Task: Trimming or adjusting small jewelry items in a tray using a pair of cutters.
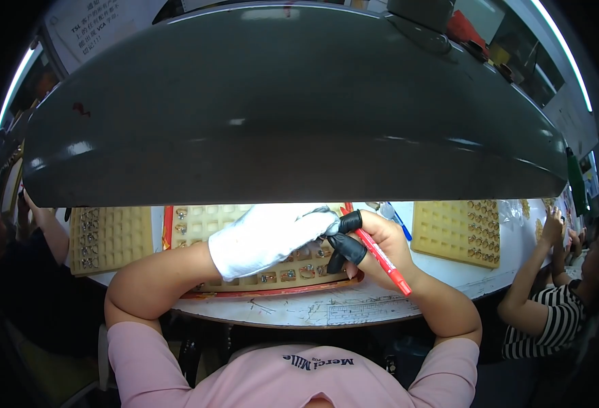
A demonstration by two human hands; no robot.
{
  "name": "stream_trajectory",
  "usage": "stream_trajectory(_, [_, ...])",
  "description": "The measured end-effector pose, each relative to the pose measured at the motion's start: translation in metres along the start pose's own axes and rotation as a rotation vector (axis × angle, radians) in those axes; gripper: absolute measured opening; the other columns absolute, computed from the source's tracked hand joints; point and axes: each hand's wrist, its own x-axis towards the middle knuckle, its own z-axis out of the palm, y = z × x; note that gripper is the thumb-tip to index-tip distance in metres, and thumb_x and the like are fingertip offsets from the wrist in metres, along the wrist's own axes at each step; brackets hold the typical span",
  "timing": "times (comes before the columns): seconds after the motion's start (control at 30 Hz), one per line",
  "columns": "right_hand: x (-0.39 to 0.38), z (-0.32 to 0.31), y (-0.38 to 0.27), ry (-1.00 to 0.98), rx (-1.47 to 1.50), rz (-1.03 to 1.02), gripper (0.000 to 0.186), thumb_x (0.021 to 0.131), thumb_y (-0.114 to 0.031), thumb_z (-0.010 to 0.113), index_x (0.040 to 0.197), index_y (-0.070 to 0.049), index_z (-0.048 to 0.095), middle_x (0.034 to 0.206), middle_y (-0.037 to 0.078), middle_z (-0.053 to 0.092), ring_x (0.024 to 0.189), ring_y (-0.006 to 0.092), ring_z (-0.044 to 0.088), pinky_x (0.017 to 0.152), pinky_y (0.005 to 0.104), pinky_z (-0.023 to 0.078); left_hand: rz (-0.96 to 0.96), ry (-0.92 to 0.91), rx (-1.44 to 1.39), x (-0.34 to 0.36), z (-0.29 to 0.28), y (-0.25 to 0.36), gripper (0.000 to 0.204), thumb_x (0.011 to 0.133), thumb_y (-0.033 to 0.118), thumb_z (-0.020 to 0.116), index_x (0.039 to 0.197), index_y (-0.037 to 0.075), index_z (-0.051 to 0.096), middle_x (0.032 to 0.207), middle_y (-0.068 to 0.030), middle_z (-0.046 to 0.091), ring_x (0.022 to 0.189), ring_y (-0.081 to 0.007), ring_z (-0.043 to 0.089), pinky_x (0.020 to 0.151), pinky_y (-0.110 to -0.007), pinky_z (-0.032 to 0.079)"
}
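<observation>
Tray (197, 221) work sat partway along, as far as we could judge: the yellow grid lay on the white table (299, 309) right in front of us, under a big grey lamp hood (292, 109), and small metal parts filled the cells along its near rows and left column, while many cells further back looked empty. We could not tell which parts we had already dealt with. Our left hand (265, 238), in a white glove, lay flat over the tray, fingers loosely curled toward the right; whether it pinched a part we could not tell. Our right hand (374, 248), with 2 black finger covers, gripped a red pen (381, 258). Its long axis ran diagonally, one end up-left at the tray, the other down-right toward us.
</observation>
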Motion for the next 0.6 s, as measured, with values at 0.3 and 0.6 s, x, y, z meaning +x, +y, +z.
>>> stream_trajectory(0.3, [0.002,-0.002,0.003,0.099,0.107,0.001,0.013,0.093,-0.007,0.054,0.103,-0.001,0.058,0.069,0.002,0.060,0.051,0.0023,0.053,0.045,0.0161,0.042,0.024,0.006,-0.063,0.004,0.003,-0.016,0.037,0.093,0.036,0.055,0.108,0.002,0.062,0.083,-0.0061,0.064,0.073,-0.0133,0.058,0.069,-0.028,0.047])
stream_trajectory(0.6, [0.006,-0.004,-0.004,0.147,0.249,0.150,0.014,0.092,-0.011,0.059,0.098,0.001,0.056,0.064,0.004,0.058,0.046,0.0075,0.052,0.043,0.0212,0.043,0.128,0.077,0.039,0.008,0.003,-0.026,0.031,0.087,0.028,0.060,0.101,0.000,0.062,0.075,-0.0072,0.063,0.067,-0.0128,0.058,0.061,-0.029,0.047])
